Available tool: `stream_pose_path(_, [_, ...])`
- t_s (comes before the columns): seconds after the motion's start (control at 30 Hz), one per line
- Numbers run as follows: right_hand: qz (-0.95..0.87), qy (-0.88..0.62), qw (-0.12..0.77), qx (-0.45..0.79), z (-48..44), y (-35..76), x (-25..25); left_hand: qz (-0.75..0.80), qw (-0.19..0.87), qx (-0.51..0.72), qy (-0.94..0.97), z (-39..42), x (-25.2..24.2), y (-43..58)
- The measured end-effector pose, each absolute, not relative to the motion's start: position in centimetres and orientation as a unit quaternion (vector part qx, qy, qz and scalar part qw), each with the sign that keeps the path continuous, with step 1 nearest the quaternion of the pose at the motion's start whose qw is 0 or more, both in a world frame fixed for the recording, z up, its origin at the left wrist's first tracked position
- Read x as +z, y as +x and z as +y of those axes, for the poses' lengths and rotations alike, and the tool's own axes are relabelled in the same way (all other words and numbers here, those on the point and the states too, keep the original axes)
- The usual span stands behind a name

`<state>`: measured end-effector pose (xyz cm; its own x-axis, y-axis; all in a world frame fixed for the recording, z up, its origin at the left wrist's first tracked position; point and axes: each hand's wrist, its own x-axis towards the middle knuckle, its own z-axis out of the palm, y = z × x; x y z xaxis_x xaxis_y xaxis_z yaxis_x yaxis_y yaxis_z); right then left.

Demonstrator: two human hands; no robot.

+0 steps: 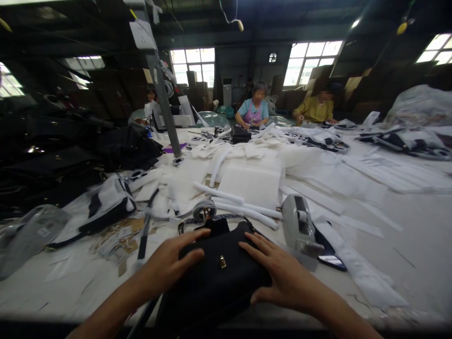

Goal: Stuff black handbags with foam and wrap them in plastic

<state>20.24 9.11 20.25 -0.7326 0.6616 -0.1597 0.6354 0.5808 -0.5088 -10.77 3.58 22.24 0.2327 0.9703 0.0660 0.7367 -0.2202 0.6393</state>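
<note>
A black handbag (212, 287) with a small gold clasp (222, 262) lies in front of me at the table's near edge. My left hand (173, 261) rests on its left side, fingers stretched over the top and thumb apart. On the right side of the flap lies my right hand (273, 263), its fingers spread and its thumb near the lower edge. Behind the bag, a strap with a gold buckle (206, 214) sticks up beside a roll of tape (204, 210). The bag's lower left part is in shadow.
A grey tape dispenser (300, 223) stands at the right, beside a dark phone-like object (332, 262). White foam sheets (250, 176) and strips cover the middle. Black bags (52, 160) are piled at the left, near a metal post (165, 103). Several people sit across the table.
</note>
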Motion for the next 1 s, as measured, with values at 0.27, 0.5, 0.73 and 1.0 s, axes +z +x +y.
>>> stream_pose_path(0.27, [-0.937, -0.301, 0.029, 0.173, 8.6, 19.8, 19.8, 0.597, -0.014, 0.104, 0.796, -4.9, 16.4, -8.1])
stream_pose_path(0.5, [-0.956, -0.260, 0.051, 0.129, 8.5, 19.8, 18.4, 0.559, -0.039, 0.080, 0.824, -3.9, 16.8, -7.7])
stream_pose_path(0.73, [-0.974, -0.210, 0.054, 0.071, 8.5, 19.2, 18.2, 0.565, -0.021, 0.060, 0.823, -4.1, 17.4, -7.0])
stream_pose_path(1.0, [-0.976, -0.210, 0.058, 0.009, 9.1, 18.7, 15.0, 0.534, -0.128, 0.072, 0.833, -3.5, 13.1, -8.0])
